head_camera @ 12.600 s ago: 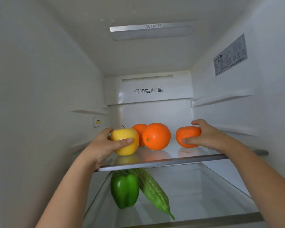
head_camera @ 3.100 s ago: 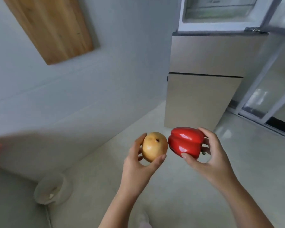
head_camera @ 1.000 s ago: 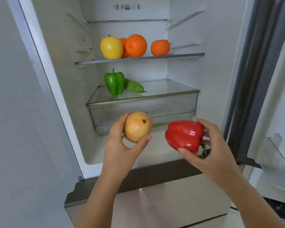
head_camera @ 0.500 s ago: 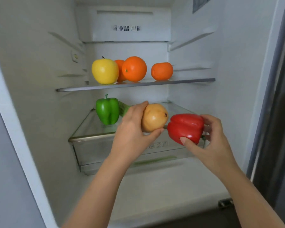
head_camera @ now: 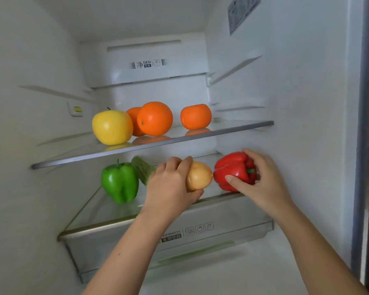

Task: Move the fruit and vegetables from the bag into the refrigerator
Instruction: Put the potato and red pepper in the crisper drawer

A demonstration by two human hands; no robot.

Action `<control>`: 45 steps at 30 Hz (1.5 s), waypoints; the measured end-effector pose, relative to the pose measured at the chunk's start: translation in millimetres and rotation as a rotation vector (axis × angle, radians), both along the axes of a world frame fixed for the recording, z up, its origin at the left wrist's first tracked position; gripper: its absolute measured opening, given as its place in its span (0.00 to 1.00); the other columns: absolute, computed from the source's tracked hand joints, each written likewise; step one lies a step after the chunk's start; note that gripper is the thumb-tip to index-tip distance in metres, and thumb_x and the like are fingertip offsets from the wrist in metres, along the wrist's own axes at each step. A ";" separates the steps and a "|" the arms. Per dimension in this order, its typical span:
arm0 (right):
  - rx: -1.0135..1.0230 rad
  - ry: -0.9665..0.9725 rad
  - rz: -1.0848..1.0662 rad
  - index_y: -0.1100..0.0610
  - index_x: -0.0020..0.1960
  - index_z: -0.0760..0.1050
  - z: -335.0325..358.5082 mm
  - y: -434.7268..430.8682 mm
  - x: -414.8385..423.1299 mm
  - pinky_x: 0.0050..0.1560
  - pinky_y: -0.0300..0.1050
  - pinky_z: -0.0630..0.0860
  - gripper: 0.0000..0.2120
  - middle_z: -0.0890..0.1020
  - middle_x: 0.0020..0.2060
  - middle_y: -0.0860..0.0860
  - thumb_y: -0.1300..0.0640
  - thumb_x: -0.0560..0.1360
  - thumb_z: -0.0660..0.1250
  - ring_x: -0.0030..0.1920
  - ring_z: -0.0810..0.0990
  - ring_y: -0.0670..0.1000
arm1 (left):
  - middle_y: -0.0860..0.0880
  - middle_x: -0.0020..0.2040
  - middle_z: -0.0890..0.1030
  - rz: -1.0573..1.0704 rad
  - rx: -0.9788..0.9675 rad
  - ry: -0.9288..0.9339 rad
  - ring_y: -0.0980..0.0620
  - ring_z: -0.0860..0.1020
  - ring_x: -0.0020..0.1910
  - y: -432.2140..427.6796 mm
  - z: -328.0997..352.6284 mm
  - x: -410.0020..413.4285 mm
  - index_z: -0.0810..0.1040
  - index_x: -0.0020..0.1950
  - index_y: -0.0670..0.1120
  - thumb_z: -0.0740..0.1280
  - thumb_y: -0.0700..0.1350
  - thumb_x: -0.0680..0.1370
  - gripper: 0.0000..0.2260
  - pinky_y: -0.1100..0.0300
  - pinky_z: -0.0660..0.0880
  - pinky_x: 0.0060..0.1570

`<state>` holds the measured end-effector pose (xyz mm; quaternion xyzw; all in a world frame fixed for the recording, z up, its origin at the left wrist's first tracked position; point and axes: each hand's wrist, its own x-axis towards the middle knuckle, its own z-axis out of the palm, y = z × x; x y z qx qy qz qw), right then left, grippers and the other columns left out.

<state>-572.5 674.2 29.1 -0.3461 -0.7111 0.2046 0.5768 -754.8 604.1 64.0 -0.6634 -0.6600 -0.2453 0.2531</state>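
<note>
Inside the open refrigerator, my left hand grips a tan pear just over the glass top of the crisper drawer. My right hand holds a red bell pepper beside the pear, at the right end of that same glass top. A green bell pepper and a bumpy green gourd lie on the glass to the left; my left hand hides part of the gourd.
The upper glass shelf carries a yellow apple, a large orange with another behind it, and a small orange. The refrigerator's right wall is close to my right hand. The bag is out of view.
Both hands have moved forward and up into the refrigerator, bringing the pear and the red pepper from in front of the drawer to just over its glass top. The camera has come closer.
</note>
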 end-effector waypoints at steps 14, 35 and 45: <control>-0.063 -0.284 -0.013 0.50 0.65 0.66 34.8 49.6 -12.0 0.55 0.45 0.72 0.34 0.64 0.57 0.48 0.50 0.62 0.75 0.59 0.69 0.52 | 0.49 0.67 0.69 -0.014 -0.296 -0.167 0.46 0.67 0.64 52.7 13.5 -26.1 0.62 0.71 0.51 0.75 0.54 0.66 0.37 0.51 0.67 0.62; -0.178 -0.219 0.190 0.48 0.70 0.56 26.3 61.6 -30.7 0.51 0.44 0.72 0.40 0.63 0.66 0.50 0.53 0.66 0.75 0.57 0.66 0.48 | 0.49 0.69 0.68 -0.098 -0.369 -0.272 0.49 0.67 0.65 62.7 18.9 -37.0 0.61 0.72 0.54 0.75 0.52 0.66 0.38 0.55 0.64 0.63; -0.142 -0.208 0.125 0.49 0.71 0.56 26.6 55.1 -28.8 0.52 0.44 0.71 0.41 0.63 0.67 0.51 0.50 0.65 0.76 0.57 0.67 0.48 | 0.49 0.70 0.66 -0.103 -0.299 -0.322 0.49 0.66 0.67 45.6 19.1 -31.0 0.61 0.72 0.53 0.75 0.53 0.66 0.39 0.55 0.65 0.64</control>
